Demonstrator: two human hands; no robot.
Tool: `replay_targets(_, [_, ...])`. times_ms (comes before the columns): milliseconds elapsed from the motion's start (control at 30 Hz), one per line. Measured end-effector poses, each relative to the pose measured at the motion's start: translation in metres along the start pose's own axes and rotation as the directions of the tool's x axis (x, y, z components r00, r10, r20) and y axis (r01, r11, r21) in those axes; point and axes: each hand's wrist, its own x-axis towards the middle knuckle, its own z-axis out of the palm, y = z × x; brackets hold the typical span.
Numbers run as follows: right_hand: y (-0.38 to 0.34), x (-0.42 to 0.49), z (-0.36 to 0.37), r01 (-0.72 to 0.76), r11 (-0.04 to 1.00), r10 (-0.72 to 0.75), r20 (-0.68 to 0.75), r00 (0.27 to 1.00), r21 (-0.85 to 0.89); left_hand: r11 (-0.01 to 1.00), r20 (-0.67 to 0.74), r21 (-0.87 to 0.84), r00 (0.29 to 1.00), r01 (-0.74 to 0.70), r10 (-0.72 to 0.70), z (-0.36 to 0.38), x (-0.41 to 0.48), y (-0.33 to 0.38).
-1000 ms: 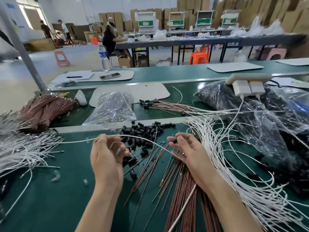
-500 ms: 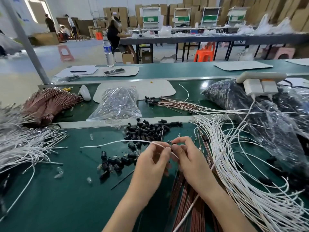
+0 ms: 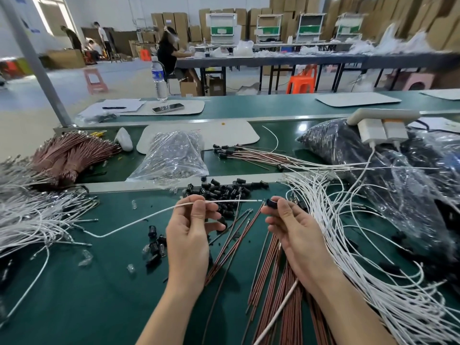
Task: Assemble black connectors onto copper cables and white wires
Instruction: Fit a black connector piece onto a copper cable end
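My left hand (image 3: 190, 230) pinches a white wire (image 3: 231, 200) that runs level to the right, its metal tip just short of a black connector (image 3: 271, 203). My right hand (image 3: 293, 227) pinches that connector between thumb and fingertips. A white wire also passes under my right palm. Loose black connectors (image 3: 224, 189) lie in a pile just beyond both hands. Copper cables (image 3: 271, 277) lie fanned on the green mat below my hands. A large heap of white wires (image 3: 361, 245) spreads to the right.
Finished cables with black caps (image 3: 249, 153) lie beyond the metal rail. A clear plastic bag (image 3: 171, 158) sits behind the pile. Dark bagged parts (image 3: 373, 170) and white chargers (image 3: 380, 130) fill the right. Copper cable bundle (image 3: 72, 155) and more white wires (image 3: 32, 215) lie left.
My hands have drawn apart a little. The left hand now holds the wire out level, and the right hand holds a black connector at the wire's tip.
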Motion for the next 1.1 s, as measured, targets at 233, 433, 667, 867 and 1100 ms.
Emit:
replay_targets(233, [0.001,-0.002,0.005,-0.001,1.0,0.002,0.036,0.999,-0.017,0.999,0.041,0.023,0.999,0.027,-0.028,0.003,-0.003,-0.002])
replay_targets(433, [0.0,-0.005,0.007,0.003,1.0,-0.002,0.047,0.999,-0.014,0.999,0.05,0.046,0.998,0.029,-0.032,0.001,-0.002,-0.004])
replay_targets(667, [-0.001,-0.005,0.006,-0.001,1.0,0.001,0.036,0.999,0.017,0.999,0.028,0.035,0.999,0.035,-0.036,-0.002,0.002,-0.004])
replay_targets(867, [-0.001,-0.006,0.007,0.022,0.999,-0.021,0.029,0.999,-0.043,0.998,0.064,0.037,0.997,0.044,-0.046,0.001,-0.001,-0.004])
replay_targets(1100, [0.0,-0.009,0.012,0.032,0.996,-0.025,0.069,0.997,-0.089,0.99,0.16,0.01,0.977,0.139,-0.139,0.003,-0.003,-0.007])
